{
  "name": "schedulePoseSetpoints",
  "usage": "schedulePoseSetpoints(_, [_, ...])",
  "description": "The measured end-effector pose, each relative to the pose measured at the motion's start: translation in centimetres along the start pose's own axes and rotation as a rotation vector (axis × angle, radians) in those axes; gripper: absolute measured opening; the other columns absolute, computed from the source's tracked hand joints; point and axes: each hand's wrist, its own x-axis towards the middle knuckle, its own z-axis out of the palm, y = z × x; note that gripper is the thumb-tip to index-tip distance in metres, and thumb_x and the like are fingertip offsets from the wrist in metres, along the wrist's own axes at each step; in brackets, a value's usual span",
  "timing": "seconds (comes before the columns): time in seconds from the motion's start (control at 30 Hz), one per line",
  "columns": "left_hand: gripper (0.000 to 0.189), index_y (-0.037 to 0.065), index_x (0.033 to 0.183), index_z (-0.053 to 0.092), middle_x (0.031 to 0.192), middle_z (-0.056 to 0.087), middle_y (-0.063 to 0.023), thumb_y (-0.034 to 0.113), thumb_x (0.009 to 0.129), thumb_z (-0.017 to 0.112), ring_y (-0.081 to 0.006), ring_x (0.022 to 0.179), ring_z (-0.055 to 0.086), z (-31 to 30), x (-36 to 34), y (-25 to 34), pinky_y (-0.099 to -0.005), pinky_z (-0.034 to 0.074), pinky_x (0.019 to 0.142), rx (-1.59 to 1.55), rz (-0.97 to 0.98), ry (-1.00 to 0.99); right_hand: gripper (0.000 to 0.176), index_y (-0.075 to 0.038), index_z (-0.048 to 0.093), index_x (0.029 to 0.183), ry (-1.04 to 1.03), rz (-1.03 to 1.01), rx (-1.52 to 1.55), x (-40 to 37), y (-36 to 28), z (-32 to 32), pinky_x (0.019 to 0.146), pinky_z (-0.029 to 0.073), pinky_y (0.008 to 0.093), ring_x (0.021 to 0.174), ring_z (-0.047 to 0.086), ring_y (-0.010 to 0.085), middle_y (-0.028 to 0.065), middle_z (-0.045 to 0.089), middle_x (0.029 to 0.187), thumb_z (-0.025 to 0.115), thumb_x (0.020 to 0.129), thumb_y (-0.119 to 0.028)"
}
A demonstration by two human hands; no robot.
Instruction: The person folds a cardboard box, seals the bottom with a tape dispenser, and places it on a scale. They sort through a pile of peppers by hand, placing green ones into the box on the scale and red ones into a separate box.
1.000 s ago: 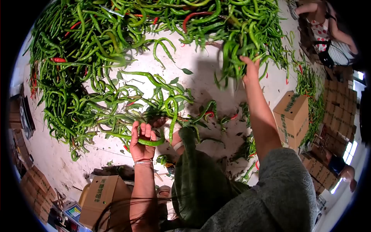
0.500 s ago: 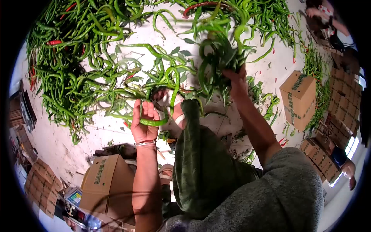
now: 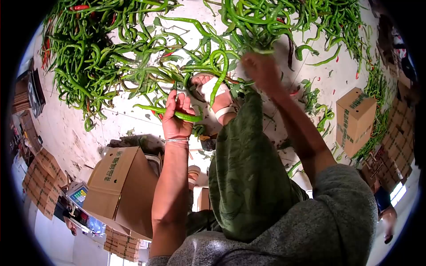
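Observation:
A long green chili pepper (image 3: 188,117) lies across the palm of my left hand (image 3: 177,126), whose fingers curl up around it. My right hand (image 3: 262,71) is smeared by motion at the near edge of a heap of green chilies (image 3: 259,22). Its fingers cannot be made out, nor whether they touch the leafy stems just beyond. Between the hands, loose chilies (image 3: 218,66) and leaves lie on the pale floor, some over my sandalled foot (image 3: 213,91).
A larger chili heap (image 3: 84,57) with some red ones covers the floor at left. Cardboard boxes stand at lower left (image 3: 120,177) and at right (image 3: 355,119). A scale with a keypad (image 3: 80,195) is beside the left box. Another person's arm (image 3: 388,219) shows at far right.
My right hand held a dark leafy bunch of chilies before; the bunch is now out beyond the hand, against the far heap. The left hand keeps its chili. The view has shifted.

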Motion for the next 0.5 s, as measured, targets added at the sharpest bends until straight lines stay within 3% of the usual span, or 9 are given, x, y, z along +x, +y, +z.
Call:
schedulePoseSetpoints(0.03, [0.027, 0.013, 0.113, 0.057, 0.101, 0.064, -0.0051, 0.018, 0.087, 0.056, -0.0205, 0.09, 0.062, -0.1, 0.1, 0.0, -0.0325, 0.047, 0.068, 0.014, 0.004, 0.014, 0.027, -0.003, 0.064, 0.084, -0.136, 0.138, -0.005, -0.4, 0.4, 1.9, 0.062, 0.046, 0.041, 0.07, 0.059, 0.0281, 0.0148, 0.062, 0.077, 0.065, 0.077, -0.029])
schedulePoseSetpoints(0.1, [0.028, 0.011, 0.114, 0.055, 0.101, 0.064, -0.0057, 0.015, 0.087, 0.056, -0.0189, 0.086, 0.063, 0.5, 0.3, -0.1, -0.0294, 0.046, 0.063, 0.052, 0.037, 0.018, 0.03, 0.0, 0.061, 0.072, -0.298, 0.107, -0.154, -0.9, 3.4, 6.2, 0.058, 0.045, 0.037, 0.063, 0.059, 0.0262, 0.0138, 0.06, 0.065, 0.067, 0.074, -0.03])
schedulePoseSetpoints(0.2, [0.026, 0.009, 0.112, 0.056, 0.099, 0.064, -0.006, 0.012, 0.086, 0.056, -0.0177, 0.083, 0.063, 1.2, 0.4, 0.1, -0.0257, 0.046, 0.062, 0.109, 0.047, 0.035, 0.018, 0.0, 0.059, 0.077, -0.279, 0.5, 0.467, -1.3, 4.9, 10.7, 0.057, 0.045, 0.0305, 0.063, 0.056, 0.0152, 0.0063, 0.061, 0.07, 0.066, 0.076, -0.017])
schedulePoseSetpoints(0.3, [0.024, 0.006, 0.109, 0.056, 0.097, 0.064, -0.0082, 0.011, 0.085, 0.057, -0.0197, 0.083, 0.063, 1.5, 0.2, -0.2, -0.0283, 0.049, 0.065, 0.231, 0.048, 0.078, 0.026, 0.001, 0.06, 0.08, -0.09, 0.375, 0.471, -1.8, 1.9, 10.6, 0.059, 0.045, 0.0359, 0.066, 0.061, 0.0229, 0.0157, 0.063, 0.071, 0.068, 0.07, -0.022])
schedulePoseSetpoints(0.37, [0.027, 0.004, 0.113, 0.054, 0.104, 0.061, -0.0097, 0.014, 0.088, 0.055, -0.021, 0.092, 0.061, 2.2, -0.3, -0.4, -0.0294, 0.049, 0.074, 0.361, 0.018, 0.07, 0.025, -0.001, 0.058, 0.086, 0.014, 0.325, 0.59, -2.6, -2.9, 10.3, 0.058, 0.045, 0.0355, 0.064, 0.06, 0.0229, 0.0147, 0.061, 0.07, 0.067, 0.071, -0.019])
schedulePoseSetpoints(0.4, [0.029, 0.003, 0.115, 0.053, 0.108, 0.059, -0.0102, 0.017, 0.088, 0.055, -0.0211, 0.097, 0.059, 2.8, -0.7, -0.7, -0.0308, 0.048, 0.079, 0.395, 0.048, 0.073, 0.028, -0.003, 0.058, 0.089, -0.045, 0.149, 0.536, -2.9, -1.6, 12.2, 0.056, 0.045, 0.037, 0.063, 0.059, 0.0265, 0.0157, 0.059, 0.07, 0.067, 0.071, -0.022])
schedulePoseSetpoints(0.5, [0.042, 0.003, 0.124, 0.046, 0.123, 0.051, -0.0118, 0.028, 0.091, 0.052, -0.0241, 0.114, 0.049, 2.1, -0.4, -1.6, -0.0396, 0.04, 0.095, 0.349, 0.017, -0.034, 0.034, -0.007, 0.054, 0.098, -0.558, -0.192, 0.015, -3.2, -7.8, 7.3, 0.063, 0.045, 0.0448, 0.071, 0.059, 0.035, 0.0184, 0.057, 0.076, 0.064, 0.076, -0.03])
